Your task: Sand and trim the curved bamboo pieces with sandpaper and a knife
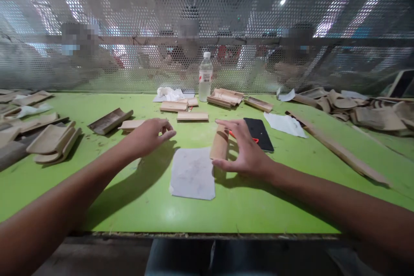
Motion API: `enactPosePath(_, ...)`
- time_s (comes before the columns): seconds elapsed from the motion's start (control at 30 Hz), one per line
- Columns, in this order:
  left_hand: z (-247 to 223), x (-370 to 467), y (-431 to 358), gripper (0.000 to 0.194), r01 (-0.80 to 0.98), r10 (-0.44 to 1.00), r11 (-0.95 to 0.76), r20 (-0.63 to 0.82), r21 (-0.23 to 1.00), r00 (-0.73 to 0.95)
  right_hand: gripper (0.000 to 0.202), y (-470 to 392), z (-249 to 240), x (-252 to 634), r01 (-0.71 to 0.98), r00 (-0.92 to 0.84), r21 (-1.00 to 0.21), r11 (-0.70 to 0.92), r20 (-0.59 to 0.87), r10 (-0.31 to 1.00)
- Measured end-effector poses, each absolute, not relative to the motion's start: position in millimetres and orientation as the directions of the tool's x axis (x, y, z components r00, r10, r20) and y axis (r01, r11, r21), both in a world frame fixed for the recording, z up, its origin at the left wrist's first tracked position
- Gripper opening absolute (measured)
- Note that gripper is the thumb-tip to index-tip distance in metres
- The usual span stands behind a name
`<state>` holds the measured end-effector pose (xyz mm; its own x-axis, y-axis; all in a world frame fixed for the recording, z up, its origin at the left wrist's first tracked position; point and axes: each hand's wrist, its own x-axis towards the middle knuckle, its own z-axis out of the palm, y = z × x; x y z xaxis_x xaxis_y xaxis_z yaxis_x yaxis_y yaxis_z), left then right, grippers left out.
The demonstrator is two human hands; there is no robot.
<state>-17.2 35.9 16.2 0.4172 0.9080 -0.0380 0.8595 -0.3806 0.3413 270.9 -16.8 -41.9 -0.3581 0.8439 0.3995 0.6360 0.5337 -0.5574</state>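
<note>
My right hand grips a curved, tile-like piece of bamboo lengthwise, with the thumb at its near end and fingers at its far end. The piece's rounded side faces up, just beyond the right corner of a square white cloth. Over the table to the left hovers my left hand; it holds nothing, its thumb stretched out and its fingers loosely bent. Partly covered by my right hand, an orange-red object lies by a flat black pad.
Curved bamboo pieces lie in piles at the left and right, with several more at the back. A water bottle stands near the perforated metal screen. A long bamboo strip lies right. People sit behind the screen.
</note>
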Motion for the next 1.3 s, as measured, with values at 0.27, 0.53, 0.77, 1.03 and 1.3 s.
enactPosePath(0.27, 2, -19, 28, 0.081, 0.848, 0.779, -0.467, -0.337, 0.249, 0.528, 0.1, -11, -44, 277, 0.651, -0.384, -0.479, 0.589, 0.462, 0.8)
enactPosePath(0.53, 8, -12, 25, 0.035, 0.843, 0.857, -0.321, -0.246, 0.431, 0.453, 0.093, -5, -41, 288, 0.697, -0.322, -0.449, 0.56, 0.501, 0.803)
enactPosePath(0.77, 10, -10, 25, 0.03, 0.683, 0.806, -0.581, 0.427, 0.442, 0.409, 0.083, -6, -36, 289, 0.7, -0.344, -0.381, 0.604, 0.562, 0.752)
enactPosePath(1.03, 4, -14, 27, 0.028, 0.721, 0.706, -0.677, 0.407, 0.147, 0.58, 0.085, -7, -39, 288, 0.717, -0.386, -0.315, 0.621, 0.563, 0.731)
enactPosePath(1.3, 11, -10, 23, 0.023, 0.803, 0.78, -0.586, 0.343, 0.105, 0.524, 0.084, -7, -40, 288, 0.717, -0.378, -0.348, 0.604, 0.534, 0.757)
